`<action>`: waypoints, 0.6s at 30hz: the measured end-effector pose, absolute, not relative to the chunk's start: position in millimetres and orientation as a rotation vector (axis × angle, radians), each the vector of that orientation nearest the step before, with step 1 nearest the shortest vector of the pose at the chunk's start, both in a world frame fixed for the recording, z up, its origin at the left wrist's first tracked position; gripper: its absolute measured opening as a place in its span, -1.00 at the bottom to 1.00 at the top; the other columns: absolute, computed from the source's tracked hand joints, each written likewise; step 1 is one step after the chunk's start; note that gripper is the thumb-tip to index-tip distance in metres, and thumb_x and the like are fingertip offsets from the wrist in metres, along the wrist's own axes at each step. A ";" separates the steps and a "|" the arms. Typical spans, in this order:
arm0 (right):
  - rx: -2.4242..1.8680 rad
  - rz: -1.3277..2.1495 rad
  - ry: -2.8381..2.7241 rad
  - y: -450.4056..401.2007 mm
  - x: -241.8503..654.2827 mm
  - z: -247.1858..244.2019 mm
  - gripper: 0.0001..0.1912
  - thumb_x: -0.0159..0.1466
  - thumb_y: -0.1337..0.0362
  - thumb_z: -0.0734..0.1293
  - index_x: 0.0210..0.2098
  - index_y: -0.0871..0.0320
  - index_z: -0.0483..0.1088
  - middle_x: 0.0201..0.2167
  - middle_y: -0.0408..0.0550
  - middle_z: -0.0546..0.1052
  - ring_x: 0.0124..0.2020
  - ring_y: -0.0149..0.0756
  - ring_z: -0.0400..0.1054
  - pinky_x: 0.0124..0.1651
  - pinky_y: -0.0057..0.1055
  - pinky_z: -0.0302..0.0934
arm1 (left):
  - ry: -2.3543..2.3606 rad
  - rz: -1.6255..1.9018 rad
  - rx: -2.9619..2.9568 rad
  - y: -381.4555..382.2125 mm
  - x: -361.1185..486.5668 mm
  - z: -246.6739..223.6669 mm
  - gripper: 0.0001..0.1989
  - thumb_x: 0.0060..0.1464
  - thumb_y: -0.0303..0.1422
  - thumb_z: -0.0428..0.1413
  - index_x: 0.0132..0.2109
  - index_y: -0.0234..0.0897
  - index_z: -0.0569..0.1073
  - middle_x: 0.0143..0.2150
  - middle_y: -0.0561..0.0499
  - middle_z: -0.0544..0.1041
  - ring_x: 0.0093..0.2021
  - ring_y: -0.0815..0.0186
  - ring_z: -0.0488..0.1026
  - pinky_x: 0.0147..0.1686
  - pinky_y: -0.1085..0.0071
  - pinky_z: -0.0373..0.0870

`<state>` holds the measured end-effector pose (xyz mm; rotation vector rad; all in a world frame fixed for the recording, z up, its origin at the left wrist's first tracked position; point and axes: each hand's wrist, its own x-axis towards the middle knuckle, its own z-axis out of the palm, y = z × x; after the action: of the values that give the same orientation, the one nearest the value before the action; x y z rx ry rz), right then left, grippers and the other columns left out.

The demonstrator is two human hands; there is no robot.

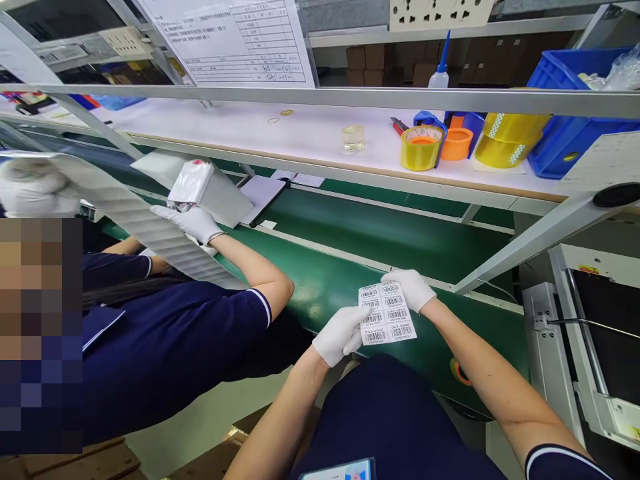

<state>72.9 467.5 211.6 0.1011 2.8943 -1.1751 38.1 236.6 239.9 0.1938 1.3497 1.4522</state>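
Observation:
A white sheet of barcode labels, printed in two columns, is held up above the green work surface. At its left edge my left hand, in a white glove, pinches the sheet. My right hand, gloved as well, grips the upper right corner. Some fingertips of both hands are hidden behind or against the paper. A roll of tape lies on the green surface, partly behind my right forearm.
A co-worker's gloved hand touches a plastic-wrapped white package by a white box on the left. The shelf holds yellow tape rolls, a blue bin and a glue bottle. A metal post slants at right.

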 end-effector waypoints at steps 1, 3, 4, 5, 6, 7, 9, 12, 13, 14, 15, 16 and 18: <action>0.103 -1.208 2.882 466.9 72.3 211.0 -0.79 0.34 0.30 0.33 -0.32 0.15 0.62 -0.35 -0.08 0.61 -0.28 -0.26 0.46 -0.13 -0.35 0.28 | 1.346 1.450 0.204 235.9 38.3 238.7 -0.44 0.29 0.08 0.11 -0.38 -0.36 0.51 -0.83 0.20 0.13 -0.79 0.52 -0.08 -0.63 0.46 -0.20; 0.114 -1.292 2.854 466.4 71.5 207.6 -0.78 0.33 0.33 0.31 -0.28 0.15 0.64 -0.32 -0.06 0.63 -0.25 -0.24 0.49 -0.10 -0.33 0.32 | 1.342 1.444 0.244 233.5 38.3 235.3 -0.43 0.31 0.09 0.09 -0.32 -0.39 0.56 -0.82 0.20 0.13 -0.78 0.52 -0.09 -0.62 0.45 -0.20; 0.124 -1.344 2.836 466.5 71.3 204.8 -0.78 0.32 0.34 0.31 -0.25 0.16 0.64 -0.29 -0.05 0.64 -0.23 -0.23 0.50 -0.07 -0.31 0.35 | 1.346 1.436 0.267 232.0 37.6 233.2 -0.43 0.32 0.09 0.08 -0.29 -0.40 0.58 -0.81 0.19 0.15 -0.78 0.53 -0.08 -0.62 0.45 -0.20; 0.132 -1.395 2.818 467.1 71.4 201.8 -0.77 0.31 0.36 0.31 -0.23 0.16 0.64 -0.27 -0.03 0.65 -0.20 -0.21 0.52 -0.04 -0.29 0.37 | 1.354 1.424 0.286 230.4 36.2 230.4 -0.41 0.33 0.10 0.07 -0.25 -0.41 0.60 -0.79 0.17 0.20 -0.77 0.53 -0.08 -0.62 0.45 -0.20; 0.139 -1.446 2.805 468.0 71.7 199.1 -0.76 0.30 0.36 0.31 -0.21 0.17 0.65 -0.24 -0.01 0.65 -0.17 -0.20 0.53 -0.01 -0.27 0.38 | 1.353 1.407 0.291 229.1 34.0 227.0 -0.37 0.33 0.14 0.04 -0.20 -0.41 0.62 -0.75 0.12 0.30 -0.76 0.54 -0.08 -0.62 0.45 -0.21; 0.136 -1.500 2.796 469.3 72.4 197.4 -0.76 0.29 0.35 0.31 -0.20 0.17 0.65 -0.22 0.00 0.66 -0.15 -0.18 0.54 0.02 -0.25 0.40 | 1.332 1.391 0.275 228.2 31.3 222.6 -0.28 0.32 0.21 -0.02 -0.16 -0.42 0.63 -0.68 0.04 0.42 -0.76 0.54 -0.05 -0.63 0.45 -0.21; 0.069 -1.621 2.780 471.7 75.1 200.1 -0.76 0.28 0.28 0.34 -0.18 0.18 0.65 -0.19 0.04 0.66 -0.11 -0.15 0.55 0.09 -0.20 0.40 | 1.220 1.372 0.186 228.6 25.5 210.3 -0.03 0.22 0.39 -0.21 -0.08 -0.45 0.65 -0.48 -0.17 0.59 -0.70 0.47 0.16 -0.64 0.47 -0.08; -0.142 -1.828 2.689 470.8 84.4 224.1 -0.70 0.24 0.15 0.42 -0.12 0.16 0.64 -0.07 0.09 0.65 0.01 -0.07 0.54 0.20 -0.18 0.38 | 0.933 1.453 -0.005 236.1 22.6 181.7 0.16 0.03 0.53 -0.35 -0.01 -0.41 0.66 -0.22 -0.34 0.67 -0.31 0.07 0.59 -0.38 0.27 0.44; -0.204 -1.873 2.621 469.0 90.2 235.4 -0.69 0.25 0.12 0.42 -0.10 0.12 0.65 -0.02 0.08 0.65 0.06 -0.06 0.53 0.23 -0.19 0.36 | 0.841 1.514 -0.048 240.6 23.7 168.9 0.14 0.00 0.55 -0.31 0.02 -0.35 0.66 -0.13 -0.33 0.67 -0.14 -0.07 0.62 -0.20 0.12 0.51; -0.240 -1.895 2.544 466.9 97.9 246.3 -0.70 0.28 0.10 0.40 -0.10 0.06 0.66 0.01 0.07 0.64 0.09 -0.05 0.52 0.26 -0.19 0.35 | 0.757 1.584 -0.064 246.1 25.2 154.0 0.10 -0.02 0.55 -0.25 0.05 -0.27 0.65 -0.05 -0.31 0.66 0.00 -0.16 0.60 -0.06 -0.01 0.49; -0.239 -1.881 2.468 465.2 107.7 254.9 -0.71 0.31 0.08 0.36 -0.11 -0.02 0.68 0.02 0.04 0.64 0.12 -0.05 0.52 0.28 -0.20 0.35 | 0.693 1.649 -0.060 252.4 26.3 137.0 0.06 -0.04 0.54 -0.19 0.08 -0.23 0.64 0.03 -0.30 0.64 0.10 -0.20 0.56 0.06 -0.07 0.45; -0.197 -1.834 2.407 464.6 119.4 259.9 -0.72 0.32 0.06 0.33 -0.13 -0.13 0.69 0.04 0.02 0.64 0.14 -0.05 0.51 0.29 -0.19 0.34 | 0.654 1.688 -0.053 259.3 26.3 117.9 0.04 -0.07 0.54 -0.13 0.09 -0.22 0.64 0.09 -0.31 0.62 0.18 -0.20 0.53 0.15 -0.06 0.40; -0.065 -1.731 2.363 467.7 146.6 256.0 -0.76 0.22 0.00 0.36 -0.22 -0.30 0.70 0.02 0.07 0.64 0.14 0.01 0.52 0.29 -0.11 0.35 | 0.620 1.724 -0.087 273.5 21.0 76.6 0.07 -0.09 0.51 -0.03 0.13 -0.36 0.62 0.17 -0.42 0.56 0.30 -0.22 0.45 0.32 -0.02 0.29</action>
<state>146.6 467.7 256.0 -0.0649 2.3634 -1.7307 21.0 273.5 76.6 -0.0866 0.6196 1.7244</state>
